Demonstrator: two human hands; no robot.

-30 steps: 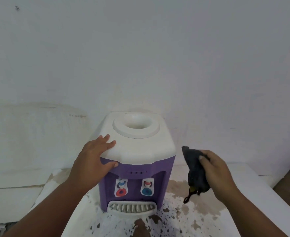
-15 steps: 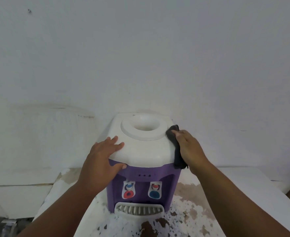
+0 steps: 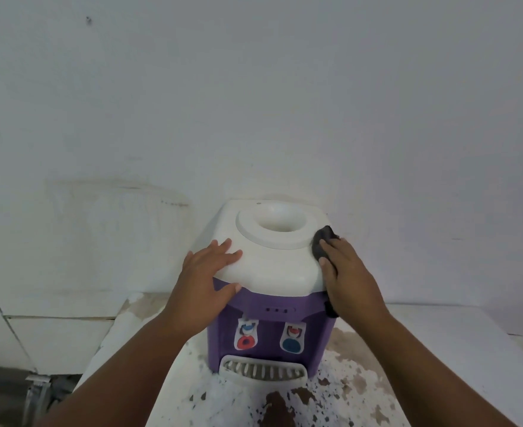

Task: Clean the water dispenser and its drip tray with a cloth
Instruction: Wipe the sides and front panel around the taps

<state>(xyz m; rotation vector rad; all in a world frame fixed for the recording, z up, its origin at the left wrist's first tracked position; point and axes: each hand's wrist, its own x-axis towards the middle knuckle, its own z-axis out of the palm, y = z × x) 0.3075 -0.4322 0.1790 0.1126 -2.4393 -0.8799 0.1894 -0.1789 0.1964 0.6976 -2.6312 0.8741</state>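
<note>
A small water dispenser (image 3: 269, 266) with a white top and purple body stands on a white counter. Its front carries a red tap (image 3: 245, 341) and a blue tap (image 3: 291, 343), with a white grated drip tray (image 3: 263, 371) below. My left hand (image 3: 206, 275) lies flat on the top's front left corner, thumb on the purple front. My right hand (image 3: 348, 275) presses a dark cloth (image 3: 322, 241) against the top's right edge; part of the cloth hangs below my palm.
The counter (image 3: 439, 328) has peeling white paint with brown patches around the dispenser. A plain white wall (image 3: 254, 103) rises directly behind. At the left, white tiles (image 3: 54, 334) and a dark gap with a metal bracket (image 3: 38, 392) sit below counter level.
My right hand carried the cloth from mid-air at the right onto the dispenser's top right edge and now presses it there. My left hand stayed on the front left corner.
</note>
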